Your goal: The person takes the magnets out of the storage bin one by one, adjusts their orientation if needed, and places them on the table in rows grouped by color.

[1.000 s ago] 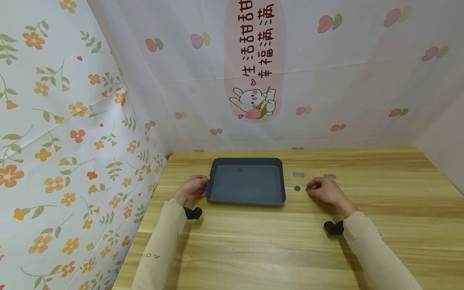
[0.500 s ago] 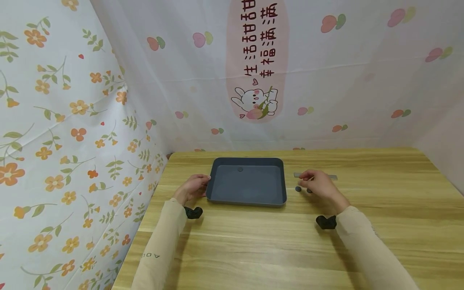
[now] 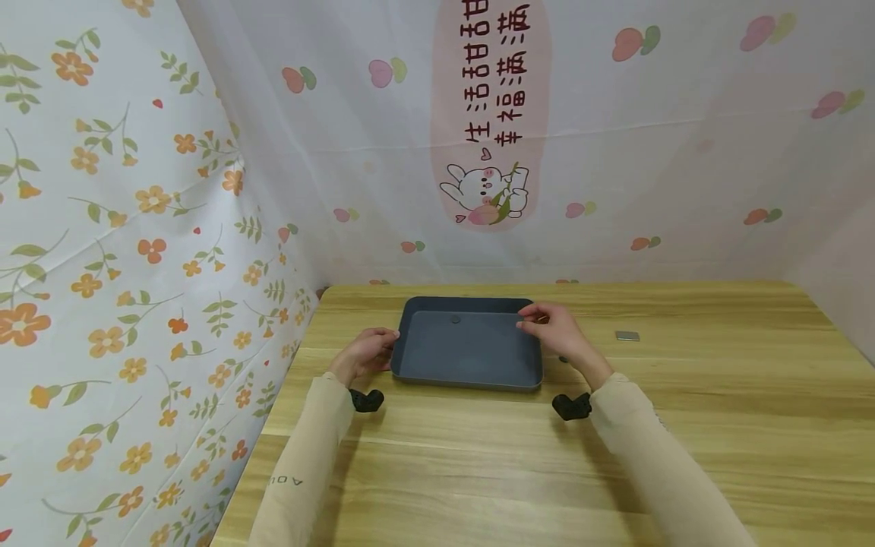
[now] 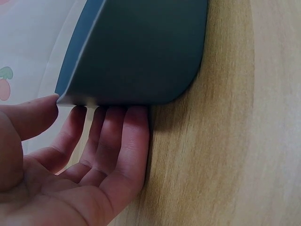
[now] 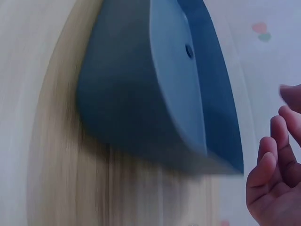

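Note:
A dark grey-blue rectangular tray (image 3: 472,377) lies on the wooden table. My left hand (image 3: 365,353) holds its left side. In the left wrist view the thumb meets the rim and the bent fingers press the outer wall. Inside the tray, near its back wall, sits a small dark round disc (image 3: 455,319). My right hand (image 3: 557,332) hovers over the tray's right rim, its fingers loosely bent. No held thing shows between them in the right wrist view. Another small disc (image 3: 563,359) lies right of the tray, partly covered by the right hand.
A small grey rectangular plate (image 3: 627,336) lies on the wooden table (image 3: 465,471), to the right of the right hand. Behind the table hangs a printed cloth (image 3: 328,152), and a flowered cloth (image 3: 130,251) hangs at the left.
My right hand has let go of a disc right of the tray and moved left to above the rim. It now hides that disc and one plate. The left hand stays on the tray.

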Action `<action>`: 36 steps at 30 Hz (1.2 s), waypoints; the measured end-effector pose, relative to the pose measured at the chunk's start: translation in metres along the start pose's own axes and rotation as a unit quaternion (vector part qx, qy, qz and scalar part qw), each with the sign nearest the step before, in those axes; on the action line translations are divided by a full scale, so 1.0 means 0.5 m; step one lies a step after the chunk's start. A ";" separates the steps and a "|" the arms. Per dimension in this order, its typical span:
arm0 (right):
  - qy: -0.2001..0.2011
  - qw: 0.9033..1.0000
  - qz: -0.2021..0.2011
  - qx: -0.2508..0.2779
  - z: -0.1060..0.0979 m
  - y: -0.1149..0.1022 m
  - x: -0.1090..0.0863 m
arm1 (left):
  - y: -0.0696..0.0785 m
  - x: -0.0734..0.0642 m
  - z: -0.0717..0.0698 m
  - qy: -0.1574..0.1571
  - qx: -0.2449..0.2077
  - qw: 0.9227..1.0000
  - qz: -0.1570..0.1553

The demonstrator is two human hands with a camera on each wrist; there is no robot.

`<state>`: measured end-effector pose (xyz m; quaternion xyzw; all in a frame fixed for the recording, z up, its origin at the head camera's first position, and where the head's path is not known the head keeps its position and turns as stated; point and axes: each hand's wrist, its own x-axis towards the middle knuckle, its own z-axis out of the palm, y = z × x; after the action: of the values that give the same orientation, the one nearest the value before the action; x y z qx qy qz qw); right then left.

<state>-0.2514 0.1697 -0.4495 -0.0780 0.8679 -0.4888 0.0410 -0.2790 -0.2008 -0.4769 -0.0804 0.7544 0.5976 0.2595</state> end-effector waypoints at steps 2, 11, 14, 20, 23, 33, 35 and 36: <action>-0.002 1.000 -0.003 0.013 0.019 -0.006 0.010 | -0.001 0.001 0.000 0.004 0.001 1.000 -0.002; 0.003 0.995 0.027 0.097 0.099 -0.030 0.033 | -0.002 0.001 -0.001 0.003 -0.001 1.000 -0.002; 0.018 0.990 0.049 0.132 0.122 -0.036 0.042 | -0.003 0.001 -0.003 0.004 0.003 1.000 -0.002; 0.033 0.987 0.079 0.138 0.158 -0.034 0.066 | -0.003 0.002 -0.002 0.003 -0.006 1.000 0.000; 0.033 0.988 0.076 0.128 0.171 -0.032 0.076 | -0.002 0.002 -0.001 -0.001 -0.012 1.000 0.004; 0.023 0.997 0.059 0.039 0.196 -0.038 0.103 | -0.005 0.005 -0.003 0.006 -0.003 1.000 0.006; 0.012 0.999 0.050 0.009 0.197 -0.039 0.109 | -0.005 0.006 -0.003 0.007 -0.007 1.000 0.006; 0.004 0.999 0.043 -0.008 0.198 -0.038 0.112 | -0.005 0.007 -0.003 0.007 -0.009 1.000 0.006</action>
<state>-0.2899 0.0669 -0.4841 -0.0386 0.8746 -0.4798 0.0577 -0.2811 -0.2022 -0.4805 -0.0819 0.7514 0.6051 0.2499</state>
